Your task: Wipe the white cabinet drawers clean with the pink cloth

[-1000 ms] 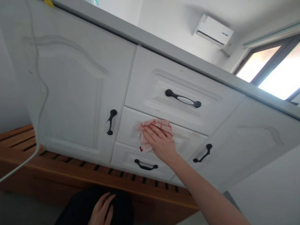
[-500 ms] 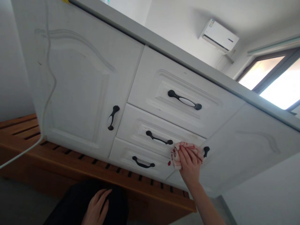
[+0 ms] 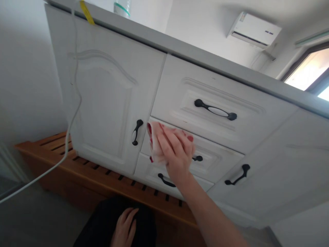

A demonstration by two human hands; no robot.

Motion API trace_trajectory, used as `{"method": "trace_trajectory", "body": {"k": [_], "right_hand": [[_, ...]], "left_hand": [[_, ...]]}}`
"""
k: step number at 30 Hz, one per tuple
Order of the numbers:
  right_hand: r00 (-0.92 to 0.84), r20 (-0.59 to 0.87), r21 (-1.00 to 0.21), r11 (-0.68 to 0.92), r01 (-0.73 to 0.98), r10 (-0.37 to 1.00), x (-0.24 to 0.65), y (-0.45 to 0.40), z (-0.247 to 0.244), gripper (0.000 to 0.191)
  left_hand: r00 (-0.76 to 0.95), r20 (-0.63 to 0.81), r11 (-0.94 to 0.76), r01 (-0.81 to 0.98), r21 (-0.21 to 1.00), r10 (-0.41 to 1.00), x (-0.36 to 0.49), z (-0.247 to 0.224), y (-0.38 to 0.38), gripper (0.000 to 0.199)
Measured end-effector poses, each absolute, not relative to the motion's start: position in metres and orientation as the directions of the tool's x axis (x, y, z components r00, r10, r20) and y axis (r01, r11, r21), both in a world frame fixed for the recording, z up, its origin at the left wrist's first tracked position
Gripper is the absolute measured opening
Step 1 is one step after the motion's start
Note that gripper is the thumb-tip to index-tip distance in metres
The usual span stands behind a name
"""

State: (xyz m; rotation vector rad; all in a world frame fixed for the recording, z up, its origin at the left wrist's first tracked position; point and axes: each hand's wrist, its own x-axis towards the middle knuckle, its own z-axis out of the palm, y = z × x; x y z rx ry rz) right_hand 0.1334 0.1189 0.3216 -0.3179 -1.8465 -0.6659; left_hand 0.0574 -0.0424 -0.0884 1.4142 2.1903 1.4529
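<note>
My right hand (image 3: 178, 154) presses a pink-and-white cloth (image 3: 155, 142) against the left part of the middle drawer (image 3: 223, 156). Its fingers curve over the cloth, and both cover much of that drawer's dark handle (image 3: 198, 158). Below, the bottom drawer's handle (image 3: 166, 180) is partly behind my wrist. To the left of the cloth is a door handle (image 3: 137, 132) with a white inset. My left hand (image 3: 124, 227) lies on my dark-clothed knee (image 3: 146, 219), fingers loosely extended, with nothing visible in it.
The white cabinet (image 3: 102, 103) stands on a slatted wooden bench (image 3: 102, 178). A white cable (image 3: 78, 99) hangs down its left side. On the grey top are a yellow strip (image 3: 87, 13) and part of a clear bottle (image 3: 122, 8). An air conditioner (image 3: 254, 30) hangs on the wall behind.
My right hand has moved the cloth leftward across the middle drawer, uncovering the right door's handle. The view has shifted left. My left hand stays on the knee.
</note>
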Motion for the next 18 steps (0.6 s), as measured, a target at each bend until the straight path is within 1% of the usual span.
{"method": "trace_trajectory", "body": {"k": [2,4,8,11,14,18], "right_hand": [[-0.41,0.908,0.312,0.788,0.531,-0.083,0.101,0.141,0.32,0.04],[-0.507,0.861,0.334,0.795,0.507,-0.038,0.08,0.159,0.301,0.045],[-0.712,0.698,0.331,0.849,0.413,0.074,0.069,0.167,0.238,0.055],[-0.821,0.565,0.355,0.872,0.337,0.087,0.082,0.16,0.206,0.055],[-0.874,0.48,0.385,0.877,0.287,0.076,0.102,0.16,0.197,0.055],[-0.885,0.457,0.387,0.877,0.285,0.087,0.142,0.167,0.2,0.058]], "left_hand": [[-0.53,0.342,0.073,0.613,0.786,0.776,0.054,-0.087,-0.043,0.039],[-0.522,0.348,0.059,0.613,0.788,0.779,0.052,-0.086,-0.044,0.039],[-0.517,0.344,0.054,0.609,0.792,0.784,0.05,-0.082,-0.045,0.037],[-0.522,0.33,0.059,0.596,0.801,0.786,0.051,-0.079,-0.045,0.037],[-0.529,0.334,0.063,0.598,0.799,0.78,0.052,-0.078,-0.045,0.037],[-0.517,0.351,0.053,0.614,0.787,0.78,0.05,-0.081,-0.045,0.036]]}}
